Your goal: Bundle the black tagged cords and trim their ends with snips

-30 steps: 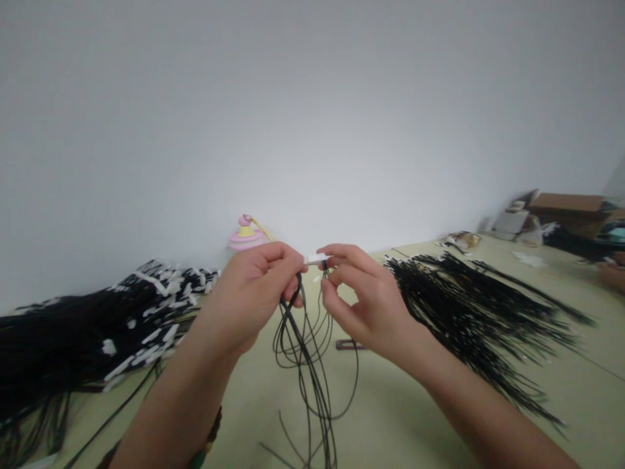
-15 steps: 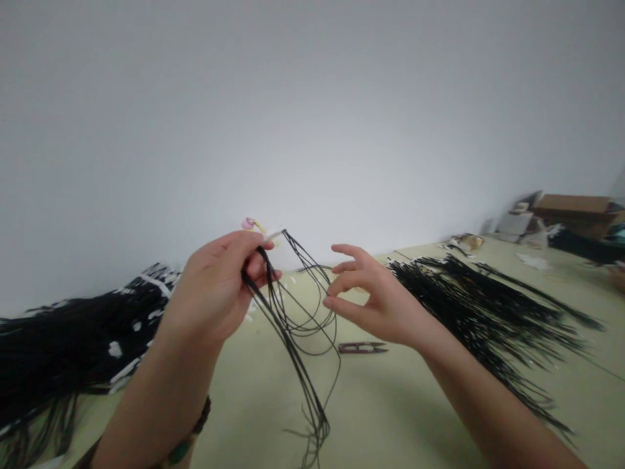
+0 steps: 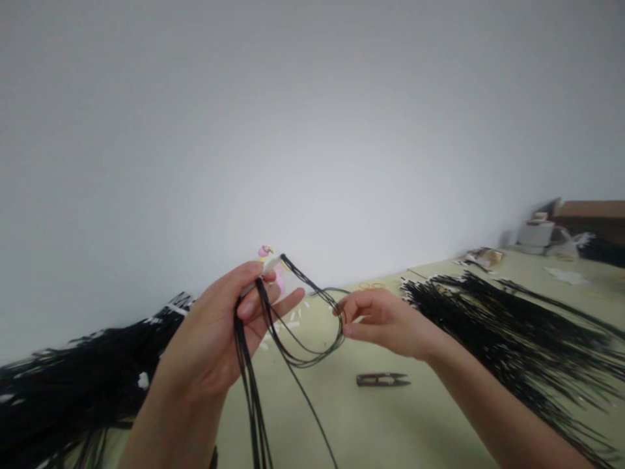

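Note:
My left hand (image 3: pixel 234 319) is closed round a bundle of thin black cords (image 3: pixel 250 384), whose ends hang below it past the picture's bottom edge. From the same hand the cords sweep out in a loose loop (image 3: pixel 307 361). A white tag-like piece (image 3: pixel 273 262) sticks up behind the left fingers, with the cords' dark upper end at its tip. My right hand (image 3: pixel 374 319) pinches the right side of the loop between thumb and fingers. Thread snips (image 3: pixel 383 380) lie on the table just below the right hand.
Black cords are heaped at the left (image 3: pixel 73 378), and another spread of black cords (image 3: pixel 488 326) covers the right of the table. Small white bits (image 3: pixel 293 322) and yellow rings (image 3: pixel 372 285) lie near the wall. A brown box (image 3: pixel 590 210) stands at the far right.
My right hand has gone from spread fingers beside the loop to pinching its cords. The loop is gathered tighter, and some left fingers have stretched out. The view has shifted somewhat.

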Demonstrator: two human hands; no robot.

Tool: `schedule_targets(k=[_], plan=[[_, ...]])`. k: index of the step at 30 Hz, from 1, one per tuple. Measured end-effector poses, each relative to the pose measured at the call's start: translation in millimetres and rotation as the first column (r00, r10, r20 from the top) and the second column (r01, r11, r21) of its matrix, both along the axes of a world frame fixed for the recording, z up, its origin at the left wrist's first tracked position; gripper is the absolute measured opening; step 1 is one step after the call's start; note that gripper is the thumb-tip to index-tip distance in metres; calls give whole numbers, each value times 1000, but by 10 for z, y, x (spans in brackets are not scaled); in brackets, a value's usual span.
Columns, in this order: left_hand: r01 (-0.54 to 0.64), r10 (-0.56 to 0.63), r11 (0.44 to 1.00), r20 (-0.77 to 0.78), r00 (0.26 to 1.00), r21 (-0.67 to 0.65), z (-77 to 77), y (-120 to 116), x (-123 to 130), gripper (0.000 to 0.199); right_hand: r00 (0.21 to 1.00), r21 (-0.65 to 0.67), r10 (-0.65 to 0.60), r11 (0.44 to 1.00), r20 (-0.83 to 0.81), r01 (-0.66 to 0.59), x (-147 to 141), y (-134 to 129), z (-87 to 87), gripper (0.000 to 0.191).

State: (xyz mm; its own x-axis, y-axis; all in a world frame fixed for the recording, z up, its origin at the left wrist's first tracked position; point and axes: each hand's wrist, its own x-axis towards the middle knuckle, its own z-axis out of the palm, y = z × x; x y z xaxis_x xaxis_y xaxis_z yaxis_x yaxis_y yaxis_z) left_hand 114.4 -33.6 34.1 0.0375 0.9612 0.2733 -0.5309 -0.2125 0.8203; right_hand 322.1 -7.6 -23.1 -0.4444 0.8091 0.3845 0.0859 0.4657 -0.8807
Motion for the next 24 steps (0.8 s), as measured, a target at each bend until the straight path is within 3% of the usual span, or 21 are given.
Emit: schedule_targets(k=[5, 8, 11, 13, 17, 19, 21, 24], plan=[[-19, 21, 1000, -99, 995, 17, -8, -2, 73, 14, 985, 6, -8, 1000, 170, 7, -77, 107, -134, 17], [-78, 87, 995, -147, 985, 67, -48, 43, 136, 13, 954, 85, -157, 987, 257, 139, -71, 118, -136, 14], [-154, 182, 977, -197, 963, 150, -102, 80, 182, 16, 904, 185, -359, 929, 231, 322, -47, 36, -75, 20], [-193, 238, 959, -222, 945, 208, -135, 98, 198, 17, 882, 210, -404, 909, 243, 359, -59, -58, -27, 26], [-210, 277, 942, -255, 927, 260, -180, 116, 212, 15, 902, 327, -366, 902, 229, 283, -195, -220, 11, 14], [-215, 287, 938, -260, 922, 273, -194, 124, 216, 16, 946, 393, -263, 903, 189, 173, -276, -253, -11, 11], [-222, 298, 933, -262, 918, 284, -203, 136, 218, 16, 983, 352, -101, 935, 157, 40, -328, -260, -45, 21], [-229, 308, 928, -260, 915, 294, -202, 158, 212, 15, 996, 220, 33, 974, 85, -51, -339, -258, -73, 30]])
